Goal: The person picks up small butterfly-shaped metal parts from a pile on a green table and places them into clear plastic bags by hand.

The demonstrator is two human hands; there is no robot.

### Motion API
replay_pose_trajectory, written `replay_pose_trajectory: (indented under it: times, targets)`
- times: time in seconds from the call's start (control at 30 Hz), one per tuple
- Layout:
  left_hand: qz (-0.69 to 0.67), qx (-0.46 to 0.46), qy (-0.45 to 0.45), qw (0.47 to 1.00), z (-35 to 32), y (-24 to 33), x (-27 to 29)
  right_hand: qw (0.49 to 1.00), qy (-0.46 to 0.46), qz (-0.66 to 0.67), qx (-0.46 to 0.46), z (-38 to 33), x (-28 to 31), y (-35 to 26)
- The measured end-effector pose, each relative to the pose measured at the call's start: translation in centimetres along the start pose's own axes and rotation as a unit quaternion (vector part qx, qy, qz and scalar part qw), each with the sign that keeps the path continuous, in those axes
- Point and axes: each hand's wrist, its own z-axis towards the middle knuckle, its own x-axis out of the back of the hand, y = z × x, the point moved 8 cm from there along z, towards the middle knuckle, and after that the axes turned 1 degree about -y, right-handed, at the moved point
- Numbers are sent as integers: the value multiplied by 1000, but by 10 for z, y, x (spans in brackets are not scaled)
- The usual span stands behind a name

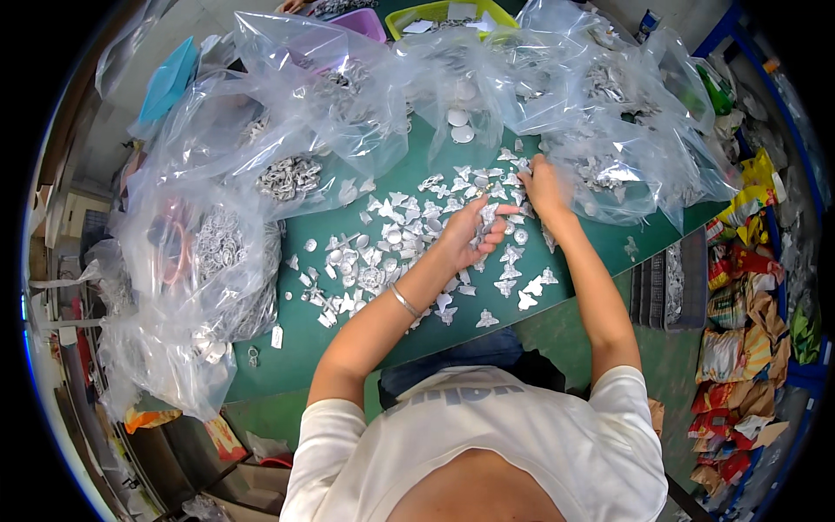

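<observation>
Loose silvery metal pieces (393, 237), many of them butterfly-shaped and some round, lie spread over the green tabletop (304, 228). My left hand (470, 235), palm turned up over the right part of the spread, has its fingers curled around a few silvery butterfly-shaped pieces (489, 213). Just to the right and slightly farther off, my right hand (546, 190) points down at the pieces beside a clear plastic bag. Its fingers are bent together, and what they hold, if anything, is hidden. Several butterfly-shaped pieces (508, 271) lie near the table's front edge.
Clear plastic bags (600, 165) of metal parts line the table's far side, and more bags (222, 248) stand at the left. Behind them are a yellow-green basket (452, 16) and a purple basin (364, 24). A grey crate (648, 291) sits right of the table, near shelves with colourful packets (731, 357).
</observation>
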Motion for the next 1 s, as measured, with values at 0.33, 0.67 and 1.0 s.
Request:
replay_pose_trajectory:
  times: [0.33,0.67,1.0]
  targets:
    - [52,-2,8,999,10,1,12,780,-230,549,-192,-50,7,-4]
    - [358,-201,61,910,-12,23,-16,600,-306,700,-238,-79,-18,-17]
    - [388,-357,114,842,-19,32,-40,311,-289,874,-236,-83,-23,-25]
